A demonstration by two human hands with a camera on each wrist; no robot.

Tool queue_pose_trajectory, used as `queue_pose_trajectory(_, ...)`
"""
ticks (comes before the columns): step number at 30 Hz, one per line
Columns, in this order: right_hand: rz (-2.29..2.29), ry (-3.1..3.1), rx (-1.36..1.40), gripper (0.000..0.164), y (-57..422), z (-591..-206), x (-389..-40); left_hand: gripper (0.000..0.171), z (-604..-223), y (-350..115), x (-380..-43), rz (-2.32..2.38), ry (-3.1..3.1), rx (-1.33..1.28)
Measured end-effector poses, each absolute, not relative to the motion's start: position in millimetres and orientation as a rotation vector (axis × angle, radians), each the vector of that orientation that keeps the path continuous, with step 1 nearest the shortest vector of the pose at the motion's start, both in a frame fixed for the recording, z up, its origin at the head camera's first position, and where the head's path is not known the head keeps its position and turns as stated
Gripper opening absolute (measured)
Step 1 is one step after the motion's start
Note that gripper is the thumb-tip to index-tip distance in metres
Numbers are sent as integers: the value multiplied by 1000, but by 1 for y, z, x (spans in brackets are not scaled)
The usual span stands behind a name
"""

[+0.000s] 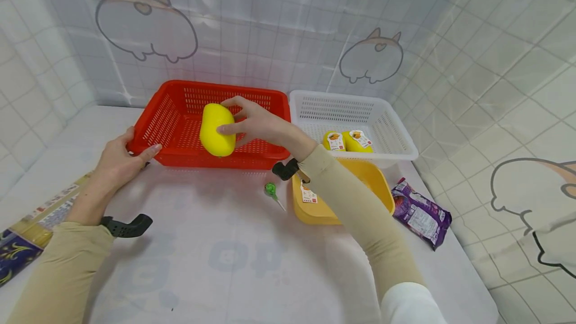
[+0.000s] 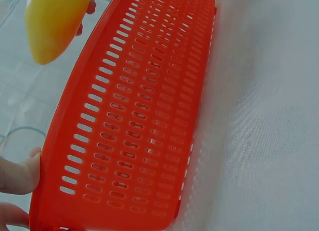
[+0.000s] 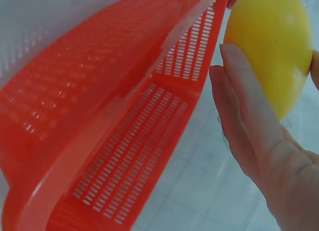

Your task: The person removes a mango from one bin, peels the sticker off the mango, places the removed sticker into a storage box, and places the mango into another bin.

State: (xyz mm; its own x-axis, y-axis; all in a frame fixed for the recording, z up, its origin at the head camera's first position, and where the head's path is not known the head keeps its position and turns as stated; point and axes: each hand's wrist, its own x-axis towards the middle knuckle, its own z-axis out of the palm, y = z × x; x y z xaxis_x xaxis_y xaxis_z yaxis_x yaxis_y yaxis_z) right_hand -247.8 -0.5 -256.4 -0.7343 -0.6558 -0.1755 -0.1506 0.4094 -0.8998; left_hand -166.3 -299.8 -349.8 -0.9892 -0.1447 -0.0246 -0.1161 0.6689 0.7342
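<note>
My right hand [image 1: 256,121] holds a plump yellow mango [image 1: 218,130] between thumb and fingers, above the front part of a red slotted basket [image 1: 202,160]. In the right wrist view the fingers [image 3: 249,91] lie along one side of the mango [image 3: 271,46], near the basket's rim. At the basket's front left corner, my left hand [image 1: 118,158] grips the rim, thumb at the front and fingers at the side. The left wrist view shows that thumb [image 2: 22,175] against the red wall [image 2: 124,111]. Inside, the basket shows a bare slotted floor where visible.
Right of the red basket stands a white basket [image 1: 396,134] with two labelled yellow mangoes [image 1: 357,143]. A yellow bin [image 1: 315,215] sits before it, partly behind my right forearm. Nearby lie a green lollipop [image 1: 270,189], a purple packet [image 1: 422,214] and a blue-and-gold package [image 1: 27,244].
</note>
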Motion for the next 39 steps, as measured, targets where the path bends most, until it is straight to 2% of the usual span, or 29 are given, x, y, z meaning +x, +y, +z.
queue_pose_trajectory(29, -1301, 1932, -546, 64, -11, -266, -323, 98, -348, -300, -166, -1263, -2827, 221)
queue_pose_trajectory(39, -1310, 1878, -441, 65, -11, -280, -343, 96, -349, -299, -165, -1245, -2851, 246)
